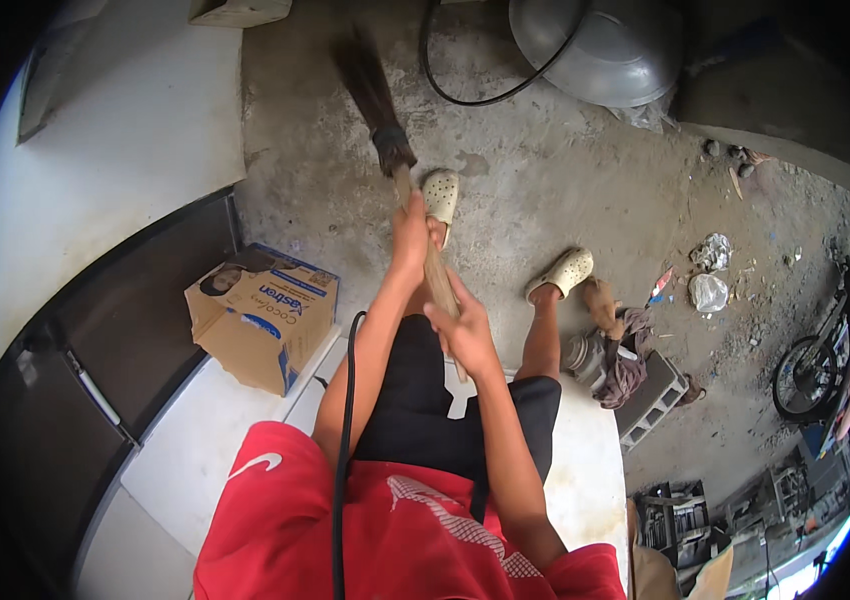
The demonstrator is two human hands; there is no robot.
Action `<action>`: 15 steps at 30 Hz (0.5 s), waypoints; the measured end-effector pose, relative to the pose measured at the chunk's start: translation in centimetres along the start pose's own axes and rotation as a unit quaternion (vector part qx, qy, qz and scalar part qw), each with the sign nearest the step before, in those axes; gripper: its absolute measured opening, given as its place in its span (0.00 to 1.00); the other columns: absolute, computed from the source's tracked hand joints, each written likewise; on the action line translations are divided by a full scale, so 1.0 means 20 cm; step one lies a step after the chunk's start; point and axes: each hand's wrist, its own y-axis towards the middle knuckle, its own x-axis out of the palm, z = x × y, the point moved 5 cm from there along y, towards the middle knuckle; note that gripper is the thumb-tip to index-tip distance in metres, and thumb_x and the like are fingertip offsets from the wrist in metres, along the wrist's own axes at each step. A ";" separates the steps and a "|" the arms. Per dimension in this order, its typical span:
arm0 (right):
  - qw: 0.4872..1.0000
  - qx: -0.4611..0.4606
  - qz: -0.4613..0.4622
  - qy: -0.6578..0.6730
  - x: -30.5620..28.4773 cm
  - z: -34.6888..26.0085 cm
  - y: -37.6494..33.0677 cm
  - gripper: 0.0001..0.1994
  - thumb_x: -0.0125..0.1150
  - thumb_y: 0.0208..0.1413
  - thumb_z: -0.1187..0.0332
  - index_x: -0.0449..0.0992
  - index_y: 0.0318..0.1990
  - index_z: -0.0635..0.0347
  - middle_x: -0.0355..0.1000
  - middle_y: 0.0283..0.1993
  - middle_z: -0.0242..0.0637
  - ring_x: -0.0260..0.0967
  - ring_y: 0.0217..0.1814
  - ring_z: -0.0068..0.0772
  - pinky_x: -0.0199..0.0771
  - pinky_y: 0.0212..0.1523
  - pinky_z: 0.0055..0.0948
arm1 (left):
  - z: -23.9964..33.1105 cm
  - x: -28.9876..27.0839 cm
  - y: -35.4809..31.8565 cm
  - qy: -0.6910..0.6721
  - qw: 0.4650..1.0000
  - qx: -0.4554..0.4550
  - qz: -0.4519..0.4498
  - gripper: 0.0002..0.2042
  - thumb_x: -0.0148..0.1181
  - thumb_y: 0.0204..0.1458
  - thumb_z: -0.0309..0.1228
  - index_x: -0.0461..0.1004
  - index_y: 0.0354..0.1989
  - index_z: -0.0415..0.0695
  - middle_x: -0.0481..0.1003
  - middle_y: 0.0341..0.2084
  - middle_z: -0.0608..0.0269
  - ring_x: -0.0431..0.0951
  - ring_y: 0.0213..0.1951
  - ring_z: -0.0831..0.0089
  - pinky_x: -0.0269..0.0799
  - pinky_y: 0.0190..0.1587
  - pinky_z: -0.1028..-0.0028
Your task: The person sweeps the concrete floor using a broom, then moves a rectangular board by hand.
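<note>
With both fists I grip a short broom (403, 180) that has a pale wooden handle and dark brown bristles. My left hand (411, 240) wraps the handle just below the bound base of the bristles. Closer to my body, my right hand (463, 328) closes round the lower part of the handle. The bristles point up and slightly left over the concrete floor (315, 130) and are smeared by motion. A cream clog (440, 195) on my left foot shows just beside the broom, and the other clog (565, 270) is further right.
An opened cardboard box (270, 310) stands at my left, beside a dark panel (170, 250). A large metal basin (600, 50) and a looped black cable (465, 100) lie ahead. Rightward are a concrete block (655, 400), rags (625, 375), plastic litter (710, 292) and a motorcycle (810, 370).
</note>
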 end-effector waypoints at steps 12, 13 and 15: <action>0.946 0.049 0.136 0.289 0.25 -0.02 0.32 0.22 0.48 0.55 0.69 0.55 0.58 0.52 0.55 0.19 0.24 0.49 0.10 0.14 0.50 0.09 0.14 | -0.04 0.12 0.46 0.237 0.954 -0.121 -0.140 0.21 0.43 0.55 0.46 0.64 0.27 0.35 0.68 0.16 0.58 0.69 0.15 0.69 0.65 0.16 0.69; 0.949 0.027 0.122 0.290 0.29 0.03 0.24 0.24 0.48 0.54 0.70 0.54 0.60 0.53 0.55 0.18 0.24 0.50 0.10 0.14 0.50 0.09 0.14 | -0.09 0.06 0.34 0.235 0.947 -0.169 -0.142 0.21 0.42 0.56 0.46 0.64 0.27 0.35 0.68 0.16 0.59 0.69 0.15 0.70 0.65 0.16 0.69; 0.975 0.017 0.167 0.146 0.33 0.09 0.05 0.32 0.50 0.50 0.75 0.47 0.64 0.57 0.56 0.16 0.25 0.52 0.09 0.16 0.53 0.09 0.15 | -0.10 -0.06 0.13 0.180 0.959 -0.161 -0.148 0.19 0.41 0.57 0.44 0.64 0.29 0.38 0.67 0.16 0.62 0.67 0.13 0.73 0.64 0.14 0.72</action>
